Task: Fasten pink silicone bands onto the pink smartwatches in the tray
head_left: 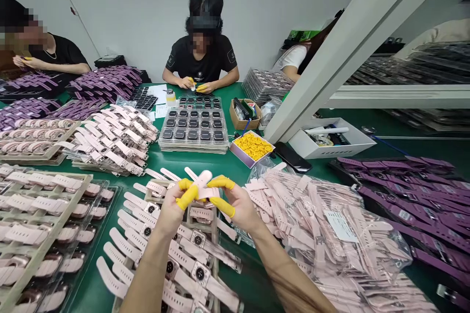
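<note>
A pale pink watch strap (204, 179) is pinched between both hands above the middle of the table. My left hand (178, 200), with yellow finger cots, is closed on its left side. From the right, my right hand (233, 200) grips the strap's other side, also in yellow finger cots. Whether a watch case is attached to it is hidden by the fingers. Just below the hands lies a tray of smartwatches (200, 274) with pink straps, their round sensor backs facing up.
Bagged pink straps (308, 205) are piled right, purple straps (414, 205) beyond. Trays of pink watches (33, 234) stand left. Ahead are stacked trays of dark watch cases (193, 127) and a box of yellow finger cots (253, 146). A co-worker (201, 54) sits opposite; a slanted white post (323, 54) rises right.
</note>
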`<control>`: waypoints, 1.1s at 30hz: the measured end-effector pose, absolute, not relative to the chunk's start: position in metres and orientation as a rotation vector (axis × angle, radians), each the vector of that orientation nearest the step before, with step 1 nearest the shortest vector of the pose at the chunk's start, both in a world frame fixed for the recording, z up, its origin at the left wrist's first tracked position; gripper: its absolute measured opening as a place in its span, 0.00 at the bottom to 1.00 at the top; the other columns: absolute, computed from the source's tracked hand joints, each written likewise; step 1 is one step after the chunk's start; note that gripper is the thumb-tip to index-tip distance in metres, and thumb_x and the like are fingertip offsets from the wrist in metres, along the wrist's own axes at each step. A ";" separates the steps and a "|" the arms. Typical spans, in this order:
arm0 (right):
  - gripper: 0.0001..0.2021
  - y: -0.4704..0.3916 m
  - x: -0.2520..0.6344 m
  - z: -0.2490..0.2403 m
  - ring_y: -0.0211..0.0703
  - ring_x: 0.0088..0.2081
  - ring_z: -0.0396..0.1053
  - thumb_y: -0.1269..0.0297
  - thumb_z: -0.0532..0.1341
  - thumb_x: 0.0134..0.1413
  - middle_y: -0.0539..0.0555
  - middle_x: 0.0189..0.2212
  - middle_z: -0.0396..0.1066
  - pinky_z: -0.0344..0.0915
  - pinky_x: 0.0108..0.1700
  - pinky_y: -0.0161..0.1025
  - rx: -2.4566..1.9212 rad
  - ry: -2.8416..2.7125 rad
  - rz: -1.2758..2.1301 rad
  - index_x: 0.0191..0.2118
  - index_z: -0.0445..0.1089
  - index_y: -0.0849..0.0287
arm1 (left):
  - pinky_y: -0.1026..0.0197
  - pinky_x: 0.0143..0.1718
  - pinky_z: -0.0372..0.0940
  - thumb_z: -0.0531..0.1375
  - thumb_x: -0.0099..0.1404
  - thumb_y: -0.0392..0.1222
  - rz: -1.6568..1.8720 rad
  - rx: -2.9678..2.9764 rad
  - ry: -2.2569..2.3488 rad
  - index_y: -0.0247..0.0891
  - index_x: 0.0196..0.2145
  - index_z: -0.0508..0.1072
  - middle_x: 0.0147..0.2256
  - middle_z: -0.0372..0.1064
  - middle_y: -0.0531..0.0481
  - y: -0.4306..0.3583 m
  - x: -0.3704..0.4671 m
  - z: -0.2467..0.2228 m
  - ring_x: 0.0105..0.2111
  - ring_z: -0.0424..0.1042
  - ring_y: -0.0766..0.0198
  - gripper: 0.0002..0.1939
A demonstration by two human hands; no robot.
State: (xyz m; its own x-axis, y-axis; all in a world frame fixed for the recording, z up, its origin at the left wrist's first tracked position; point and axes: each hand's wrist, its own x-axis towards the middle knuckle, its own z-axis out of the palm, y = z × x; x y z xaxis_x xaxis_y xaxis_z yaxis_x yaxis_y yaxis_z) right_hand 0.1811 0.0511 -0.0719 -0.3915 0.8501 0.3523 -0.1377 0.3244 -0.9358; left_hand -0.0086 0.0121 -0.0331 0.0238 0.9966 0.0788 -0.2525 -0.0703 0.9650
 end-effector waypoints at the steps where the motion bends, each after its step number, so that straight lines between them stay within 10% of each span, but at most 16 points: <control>1: 0.15 0.052 0.182 -0.071 0.48 0.45 0.71 0.51 0.68 0.62 0.54 0.44 0.74 0.68 0.52 0.45 -0.664 -1.593 1.246 0.49 0.75 0.51 | 0.60 0.39 0.64 0.67 0.65 0.55 1.316 1.111 0.952 0.37 0.29 0.74 0.29 0.71 0.51 0.012 -0.009 -0.032 0.32 0.70 0.61 0.18; 15: 0.14 0.051 0.182 -0.070 0.47 0.43 0.71 0.53 0.67 0.63 0.54 0.43 0.74 0.68 0.48 0.44 -0.635 -1.679 1.117 0.51 0.76 0.50 | 0.58 0.36 0.58 0.60 0.58 0.43 1.240 1.116 0.950 0.40 0.26 0.64 0.28 0.63 0.51 0.015 -0.017 -0.038 0.32 0.61 0.59 0.08; 33: 0.18 0.055 0.181 -0.069 0.47 0.41 0.73 0.47 0.70 0.58 0.55 0.39 0.76 0.71 0.46 0.44 -0.648 -1.685 1.165 0.46 0.79 0.53 | 0.56 0.42 0.64 0.63 0.65 0.63 1.071 1.211 1.135 0.38 0.32 0.71 0.32 0.69 0.50 0.012 -0.003 -0.027 0.36 0.67 0.57 0.23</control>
State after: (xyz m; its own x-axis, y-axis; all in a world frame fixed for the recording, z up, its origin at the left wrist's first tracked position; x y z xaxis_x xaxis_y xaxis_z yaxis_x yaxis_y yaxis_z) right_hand 0.1815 0.0549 -0.0686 -0.4059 0.8197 0.4041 -0.0884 0.4049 -0.9101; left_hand -0.0034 0.0122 -0.0270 0.1303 0.9893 -0.0655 -0.0074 0.0671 0.9977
